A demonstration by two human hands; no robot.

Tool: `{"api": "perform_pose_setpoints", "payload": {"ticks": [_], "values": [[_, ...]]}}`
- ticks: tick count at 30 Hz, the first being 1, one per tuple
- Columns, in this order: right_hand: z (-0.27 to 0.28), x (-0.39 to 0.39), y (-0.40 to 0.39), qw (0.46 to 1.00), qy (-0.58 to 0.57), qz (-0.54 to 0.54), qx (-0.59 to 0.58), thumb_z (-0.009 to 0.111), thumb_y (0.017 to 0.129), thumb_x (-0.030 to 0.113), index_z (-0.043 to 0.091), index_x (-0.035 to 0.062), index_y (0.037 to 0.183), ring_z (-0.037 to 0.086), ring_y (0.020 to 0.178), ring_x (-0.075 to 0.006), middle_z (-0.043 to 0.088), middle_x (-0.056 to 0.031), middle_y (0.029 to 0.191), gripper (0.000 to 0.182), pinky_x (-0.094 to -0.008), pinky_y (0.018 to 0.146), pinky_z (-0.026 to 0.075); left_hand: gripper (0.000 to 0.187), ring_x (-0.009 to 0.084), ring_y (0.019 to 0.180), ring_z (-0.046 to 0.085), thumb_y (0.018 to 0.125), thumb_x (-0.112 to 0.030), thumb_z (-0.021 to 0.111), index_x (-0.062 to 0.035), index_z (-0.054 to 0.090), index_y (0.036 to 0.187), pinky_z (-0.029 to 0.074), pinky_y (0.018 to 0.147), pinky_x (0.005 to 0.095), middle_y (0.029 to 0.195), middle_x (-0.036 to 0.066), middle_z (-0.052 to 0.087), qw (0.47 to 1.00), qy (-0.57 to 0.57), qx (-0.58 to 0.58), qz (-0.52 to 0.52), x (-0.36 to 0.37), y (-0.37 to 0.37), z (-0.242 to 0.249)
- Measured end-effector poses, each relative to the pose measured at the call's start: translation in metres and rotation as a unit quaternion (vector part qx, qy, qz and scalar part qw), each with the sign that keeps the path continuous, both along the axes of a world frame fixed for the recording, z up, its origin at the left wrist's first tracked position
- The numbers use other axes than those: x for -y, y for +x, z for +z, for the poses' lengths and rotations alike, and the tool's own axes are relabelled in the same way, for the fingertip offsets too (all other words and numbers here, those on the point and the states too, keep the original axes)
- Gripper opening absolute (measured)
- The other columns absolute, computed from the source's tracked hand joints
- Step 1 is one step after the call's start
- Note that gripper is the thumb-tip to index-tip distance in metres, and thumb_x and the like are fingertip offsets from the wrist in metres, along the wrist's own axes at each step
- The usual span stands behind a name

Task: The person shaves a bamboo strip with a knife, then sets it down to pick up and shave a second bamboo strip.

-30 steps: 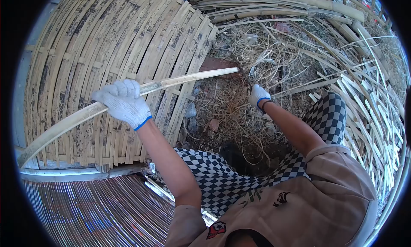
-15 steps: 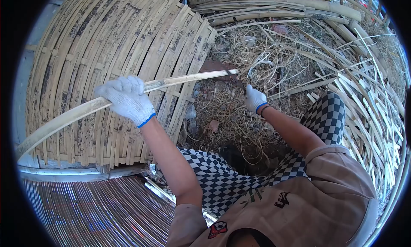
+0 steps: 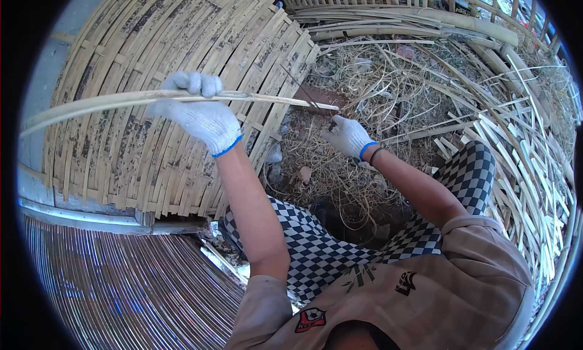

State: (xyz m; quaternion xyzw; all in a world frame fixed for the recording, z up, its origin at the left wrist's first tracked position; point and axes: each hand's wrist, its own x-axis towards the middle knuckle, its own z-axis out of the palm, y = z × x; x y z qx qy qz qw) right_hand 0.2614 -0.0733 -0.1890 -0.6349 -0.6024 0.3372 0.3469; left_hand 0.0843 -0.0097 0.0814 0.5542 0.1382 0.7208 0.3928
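A long, pale bamboo strip (image 3: 267, 97) runs from the left edge to the middle of the view, curving down at its left end. My left hand (image 3: 200, 110), in a white knit glove, grips it with fingers above and thumb below. My right hand (image 3: 349, 136), gloved too, is closed near the strip's right end, on what looks like the handle of a dark, thin knife (image 3: 302, 89). The blade slants up and left across the strip; the handle is mostly hidden by the glove.
A slatted bamboo panel (image 3: 182, 40) lies under the strip on the left. Curly shavings (image 3: 376, 77) cover the ground ahead. Split strips (image 3: 516, 186) are piled at the right, and bamboo poles (image 3: 473, 25) lie at the back. A ribbed surface (image 3: 121, 277) fills the lower left.
My left hand has moved up and right, its grip now more open around the strip, whose left part has risen. My right hand has moved left, and the dark blade now shows longer across the strip.
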Motion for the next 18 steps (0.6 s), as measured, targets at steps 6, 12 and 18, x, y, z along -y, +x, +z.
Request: {"api": "perform_pose_setpoints", "payload": {"ticks": [6,12,18], "values": [[0.074,0.037,-0.02,0.963,0.26,0.003,-0.064,0.067,0.089,0.025,0.055,0.003,0.097,0.064,0.072,-0.0438,0.061,-0.0204,0.072,0.027,-0.0497,0.061,0.05,0.074,0.0107,0.041,0.027,0.076,-0.087,0.056,-0.0148,0.038,0.069,0.019,0.04,0.0301,0.049,-0.003,0.031,0.982,-0.027,-0.082,-0.167,0.017,0.005,0.002],[0.087,0.052,-0.016,0.962,0.272,-0.003,0.007,0.067,0.087,0.021,0.056,0.0058,0.097,0.067,0.072,-0.0401,0.064,-0.0181,0.074,0.021,-0.0484,0.062,0.053,0.084,0.0114,0.038,0.025,0.067,-0.099,0.042,-0.0145,0.043,0.068,0.021,0.037,0.0293,0.047,-0.002,0.031,0.927,-0.011,-0.109,-0.359,0.015,-0.009,-0.006],[0.017,0.036,-0.018,0.99,0.141,0.0,0.03,0.063,0.084,0.015,0.054,0.0051,0.103,0.067,0.078,-0.0408,0.066,-0.0193,0.079,0.022,-0.0506,0.069,0.053,0.085,0.0107,0.036,0.023,0.071,-0.1,0.03,-0.015,0.04,0.065,0.02,0.035,0.0283,0.046,-0.002,0.03,0.969,-0.024,-0.071,-0.235,0.018,-0.022,-0.015]]}}
